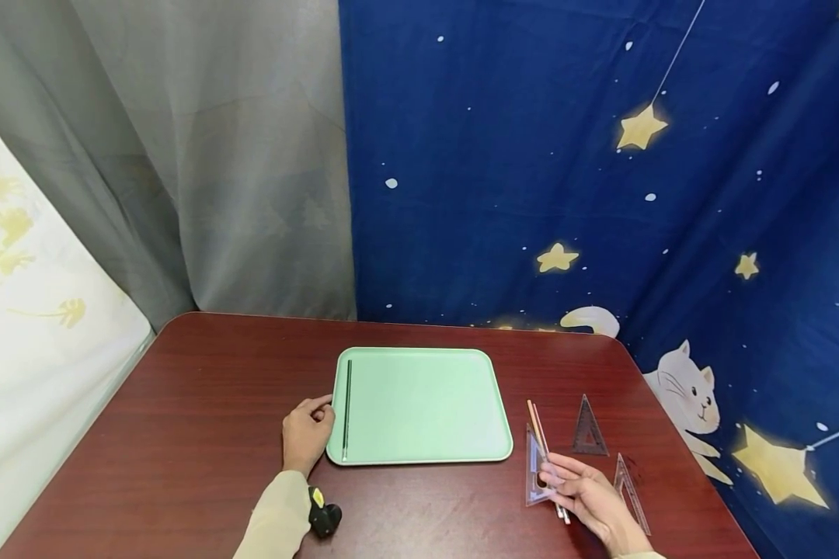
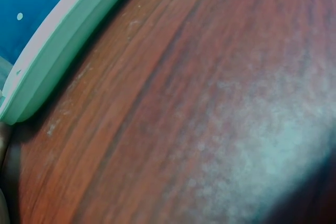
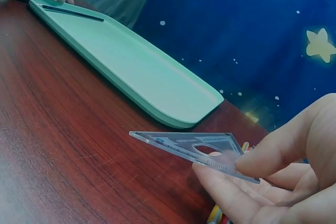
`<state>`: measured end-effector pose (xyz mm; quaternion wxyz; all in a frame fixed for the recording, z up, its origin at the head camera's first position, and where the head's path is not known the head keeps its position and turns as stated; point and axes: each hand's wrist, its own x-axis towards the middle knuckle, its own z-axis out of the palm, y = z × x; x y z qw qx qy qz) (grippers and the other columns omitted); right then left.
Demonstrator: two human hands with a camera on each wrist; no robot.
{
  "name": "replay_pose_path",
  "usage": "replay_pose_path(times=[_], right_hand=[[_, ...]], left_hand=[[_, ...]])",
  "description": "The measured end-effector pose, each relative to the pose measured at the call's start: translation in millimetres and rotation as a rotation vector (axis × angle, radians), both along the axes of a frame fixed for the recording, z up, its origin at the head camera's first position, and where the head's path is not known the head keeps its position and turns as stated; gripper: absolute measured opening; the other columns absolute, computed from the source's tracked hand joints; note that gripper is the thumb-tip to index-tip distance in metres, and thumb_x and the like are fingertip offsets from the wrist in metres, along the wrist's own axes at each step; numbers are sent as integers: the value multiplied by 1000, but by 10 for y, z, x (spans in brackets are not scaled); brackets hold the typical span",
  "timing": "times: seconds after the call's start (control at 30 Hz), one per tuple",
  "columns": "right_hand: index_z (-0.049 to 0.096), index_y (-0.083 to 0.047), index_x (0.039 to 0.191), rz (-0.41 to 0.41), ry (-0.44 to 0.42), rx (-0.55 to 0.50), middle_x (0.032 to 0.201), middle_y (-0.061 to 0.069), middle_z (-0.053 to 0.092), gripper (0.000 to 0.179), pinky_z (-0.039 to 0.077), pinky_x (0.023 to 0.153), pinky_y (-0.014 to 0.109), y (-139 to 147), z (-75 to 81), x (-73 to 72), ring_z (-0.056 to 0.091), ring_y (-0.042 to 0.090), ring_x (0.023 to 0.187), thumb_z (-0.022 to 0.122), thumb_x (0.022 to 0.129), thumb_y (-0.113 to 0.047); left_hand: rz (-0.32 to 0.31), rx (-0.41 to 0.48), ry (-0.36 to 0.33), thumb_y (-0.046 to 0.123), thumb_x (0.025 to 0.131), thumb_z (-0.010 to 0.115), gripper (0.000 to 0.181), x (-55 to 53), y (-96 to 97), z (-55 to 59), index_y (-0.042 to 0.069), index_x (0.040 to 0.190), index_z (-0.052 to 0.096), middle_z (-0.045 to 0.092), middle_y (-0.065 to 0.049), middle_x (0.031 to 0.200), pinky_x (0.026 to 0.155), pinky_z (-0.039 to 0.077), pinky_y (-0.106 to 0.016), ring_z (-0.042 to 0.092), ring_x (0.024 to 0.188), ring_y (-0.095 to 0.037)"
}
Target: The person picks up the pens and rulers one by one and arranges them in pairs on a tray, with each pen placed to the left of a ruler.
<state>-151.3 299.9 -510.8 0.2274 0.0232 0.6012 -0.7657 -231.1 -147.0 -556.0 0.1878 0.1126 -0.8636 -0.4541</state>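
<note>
My right hand point(image 1: 587, 493) pinches a clear set square point(image 3: 184, 145) between thumb and fingers, right of the tray. Two thin pencils point(image 1: 537, 423) lie under or beside that hand, partly covered by it; in the right wrist view a yellow one point(image 3: 214, 214) shows below the fingers. At the left rim of a light green tray point(image 1: 426, 407), my left hand point(image 1: 308, 435) holds the edge with bent fingers. Along the tray's left side lies a long, thin dark stick point(image 1: 347, 411). The left wrist view catches the tray's underside edge point(image 2: 58, 61) and little of the hand.
Two more clear set squares lie on the dark red wooden table point(image 1: 203, 435): one point(image 1: 589, 428) beyond my right hand, the other point(image 1: 629, 497) to its right. A blue star-patterned curtain point(image 1: 475, 155) and a grey curtain point(image 1: 252, 155) hang behind the table.
</note>
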Motion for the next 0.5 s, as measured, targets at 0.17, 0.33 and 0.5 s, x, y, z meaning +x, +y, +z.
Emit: replay_pose_path(times=[0.17, 0.33, 0.5], right_hand=[[23, 17, 143, -2, 9, 23, 119, 0, 61, 62, 50, 88, 26, -61, 4, -4, 61, 6, 104, 48, 86, 9], [47, -1, 135, 11, -3, -66, 115, -3, 63, 49, 51, 88, 25, -90, -8, -14, 62, 7, 104, 47, 86, 9], [59, -15, 120, 24, 4, -116, 112, -5, 65, 43, 51, 88, 24, -115, -5, -23, 62, 7, 104, 47, 87, 9]], left_hand=[[3, -4, 13, 11, 83, 62, 21, -11, -1, -17, 10, 100, 76, 65, 0, 75, 67, 43, -29, 54, 63, -8], [4, 3, 4, 10, 82, 63, 23, -12, -7, -34, 12, 101, 75, 68, 0, 80, 67, 43, -27, 56, 67, -8], [-4, 3, -3, 11, 82, 63, 23, -11, -15, -31, 12, 102, 75, 68, -1, 80, 68, 43, -28, 56, 67, -8]])
